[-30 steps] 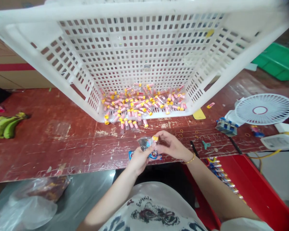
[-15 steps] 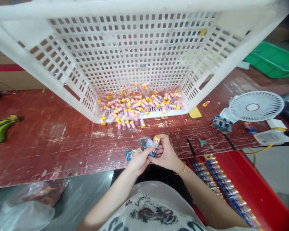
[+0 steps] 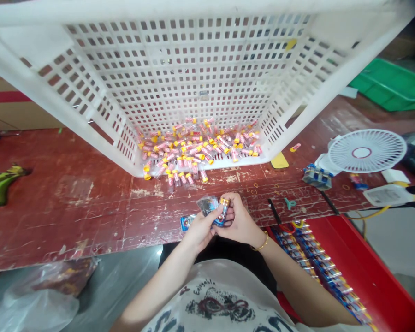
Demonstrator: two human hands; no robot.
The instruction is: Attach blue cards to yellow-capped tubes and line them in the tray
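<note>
My left hand (image 3: 198,229) pinches a small clear printed packet (image 3: 207,205) just above the table's front edge. My right hand (image 3: 240,220) is closed round a small tube with a yellow cap (image 3: 223,209), held against the packet. A blue printed card (image 3: 186,222) lies on the table under my left hand. Behind, a big white slotted crate (image 3: 100,124) is tipped on its side, and several pink tubes with yellow caps (image 3: 193,147) lie inside it and spill onto the red worn table (image 3: 72,203).
Bananas (image 3: 0,184) lie at the far left. A white fan (image 3: 364,150), a blue clip bundle (image 3: 317,176), a white device with a yellow cable (image 3: 387,196) and rubber bands sit at right. A red bin (image 3: 366,272) with rows of packed tubes is at lower right. A plastic bag (image 3: 31,304) lies lower left.
My right hand has turned the yellow-capped tube from upright above the packet down against it and closed more tightly round it; both hands drew slightly toward me.
</note>
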